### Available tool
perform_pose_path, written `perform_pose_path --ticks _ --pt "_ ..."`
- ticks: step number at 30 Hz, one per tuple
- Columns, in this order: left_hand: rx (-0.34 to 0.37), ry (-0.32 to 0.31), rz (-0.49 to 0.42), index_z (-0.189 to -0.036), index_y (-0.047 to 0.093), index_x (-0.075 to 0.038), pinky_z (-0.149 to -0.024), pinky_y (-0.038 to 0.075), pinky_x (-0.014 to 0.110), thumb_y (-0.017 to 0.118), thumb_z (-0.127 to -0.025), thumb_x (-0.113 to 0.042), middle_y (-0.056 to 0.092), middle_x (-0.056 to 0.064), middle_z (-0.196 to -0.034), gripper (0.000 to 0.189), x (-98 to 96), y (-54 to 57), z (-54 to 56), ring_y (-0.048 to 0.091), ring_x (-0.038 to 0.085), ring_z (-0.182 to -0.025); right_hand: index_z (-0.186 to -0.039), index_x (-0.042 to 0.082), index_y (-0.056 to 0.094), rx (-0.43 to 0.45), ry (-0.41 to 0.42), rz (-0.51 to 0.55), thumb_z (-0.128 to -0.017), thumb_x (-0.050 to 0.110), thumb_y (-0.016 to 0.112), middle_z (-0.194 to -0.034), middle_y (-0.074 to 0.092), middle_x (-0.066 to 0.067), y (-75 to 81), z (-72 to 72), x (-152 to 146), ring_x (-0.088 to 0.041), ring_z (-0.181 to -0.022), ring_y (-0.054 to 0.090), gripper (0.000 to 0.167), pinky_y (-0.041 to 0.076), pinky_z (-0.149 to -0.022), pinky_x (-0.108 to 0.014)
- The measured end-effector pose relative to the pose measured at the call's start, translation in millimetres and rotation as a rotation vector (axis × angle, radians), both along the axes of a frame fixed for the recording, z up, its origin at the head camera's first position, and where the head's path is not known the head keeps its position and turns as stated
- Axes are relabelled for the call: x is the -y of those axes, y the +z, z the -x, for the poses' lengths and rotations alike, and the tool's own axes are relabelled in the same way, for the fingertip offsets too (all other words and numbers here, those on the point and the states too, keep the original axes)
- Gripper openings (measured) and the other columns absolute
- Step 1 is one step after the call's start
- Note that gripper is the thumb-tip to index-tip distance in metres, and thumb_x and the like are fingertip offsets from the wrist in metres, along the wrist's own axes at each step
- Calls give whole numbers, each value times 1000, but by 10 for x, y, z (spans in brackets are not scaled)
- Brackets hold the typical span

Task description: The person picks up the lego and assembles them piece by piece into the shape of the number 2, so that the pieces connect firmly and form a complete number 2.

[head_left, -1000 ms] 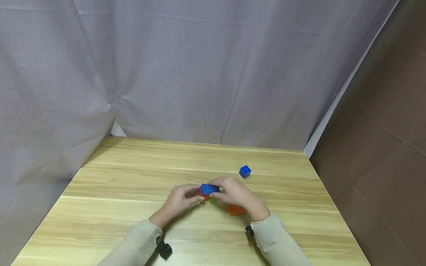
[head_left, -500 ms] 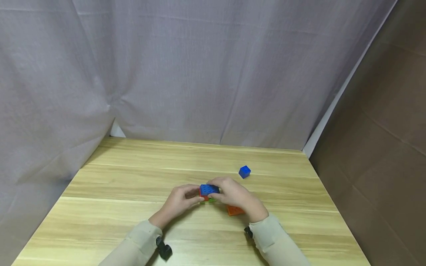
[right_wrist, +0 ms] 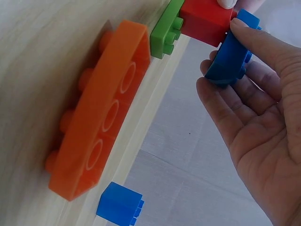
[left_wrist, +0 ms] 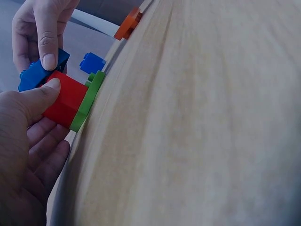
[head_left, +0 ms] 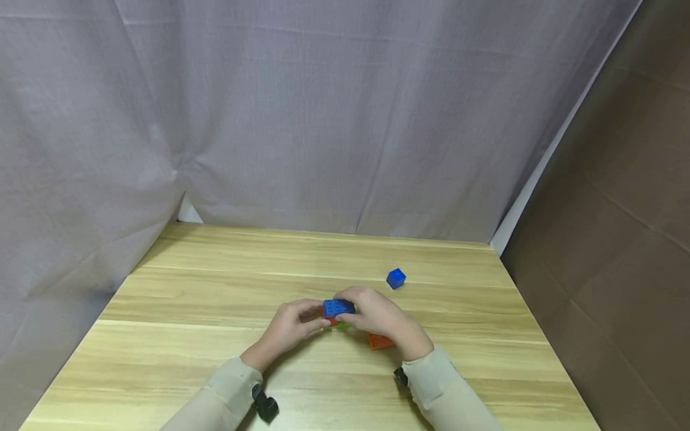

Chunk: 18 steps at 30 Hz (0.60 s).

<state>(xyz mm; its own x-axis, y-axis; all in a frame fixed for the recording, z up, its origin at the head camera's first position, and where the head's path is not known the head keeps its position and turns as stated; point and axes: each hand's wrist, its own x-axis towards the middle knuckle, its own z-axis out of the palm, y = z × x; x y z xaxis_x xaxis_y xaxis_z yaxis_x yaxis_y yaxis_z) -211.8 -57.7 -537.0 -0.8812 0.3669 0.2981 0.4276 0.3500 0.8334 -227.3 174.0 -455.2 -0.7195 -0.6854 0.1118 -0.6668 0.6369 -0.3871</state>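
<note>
A glossy blue brick point(right_wrist: 230, 54), studded on top and curved under one end, sits at a red block point(right_wrist: 204, 19) on a thin green plate point(right_wrist: 167, 33), its curved end jutting over the plate's bare studs (whether it is fully seated cannot be told). The right hand point(head_left: 374, 311) has its grip pinched on the blue brick; the left hand's point(head_left: 291, 323) grip is clamped on the red block. Near the right wrist an orange slab point(right_wrist: 99, 108) lies studs-down on the wood-grain surface point(head_left: 188, 335), partly hidden by the hand from above. Farther back stands a small blue cube point(head_left: 396, 278).
</note>
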Motion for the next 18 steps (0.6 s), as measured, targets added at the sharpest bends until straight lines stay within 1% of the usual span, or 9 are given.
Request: perform_pose_path --ticks 5,9,13,18 --pt "-12 2 4 -119 73 -19 -92 55 27 82 -86 -30 71 -8 -117 36 -1 13 8 68 11 -107 -126 7 68 0 0 -13 -94 25 75 -120 70 -6 30 -5 6 -15 -107 66 37 56 -90 -29" --pt "-3 -3 -2 -118 73 -20 -91 55 26 81 -86 -33 72 -7 -117 37 0 20 23 68 11 -106 -128 7 67 0 12 -26 -95 24 74 -122 69 -6 49 0 18 -17 -111 65 38 55 -93 -30" --pt "9 -6 -8 -119 73 -19 -91 55 25 81 -86 -34 72 -6 -117 37 5 14 26 69 11 -105 -128 8 68 6 5 -39 -95 25 73 -122 69 -5 57 -3 29 -17 -111 65 38 55 -93 -30" --pt "13 -10 14 -119 72 -19 -92 55 27 81 -87 -33 72 -7 -116 36 12 21 20 69 10 -105 -126 9 69 4 4 -54 -95 25 73 -120 70 -4 50 -10 41 -16 -110 65 35 55 -92 -30"
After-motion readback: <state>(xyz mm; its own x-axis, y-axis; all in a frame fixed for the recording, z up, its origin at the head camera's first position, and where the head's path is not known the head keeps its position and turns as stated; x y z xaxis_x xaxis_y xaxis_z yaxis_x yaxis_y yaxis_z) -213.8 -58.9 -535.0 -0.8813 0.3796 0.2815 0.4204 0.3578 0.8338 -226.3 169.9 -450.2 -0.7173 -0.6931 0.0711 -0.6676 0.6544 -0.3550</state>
